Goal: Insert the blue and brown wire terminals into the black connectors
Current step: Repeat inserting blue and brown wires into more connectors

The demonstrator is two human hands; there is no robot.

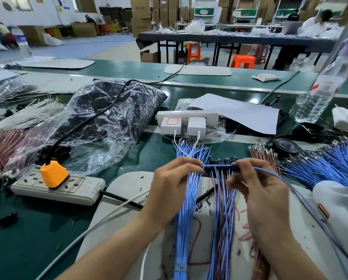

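Observation:
My left hand (174,184) pinches the end of a single blue wire (215,165) that runs level above a row of black connectors (221,161). My right hand (258,184) grips the same wire and a black connector at the row's right end; the wire trails off to the lower right. Under the left hand a bundle of blue wires (186,215) lies lengthwise. Between the hands, blue and brown wires (223,215) hang down from the connectors. Loose brown wires (264,156) and a fan of blue wires (331,166) lie to the right.
A grey power strip with an orange plug (53,174) lies at the left. A white strip with two chargers (187,122) stands behind the work. A plastic bag of dark parts (108,112), a water bottle (318,98), black tape (286,146) and a white tool (335,201) surround the white mat (124,190).

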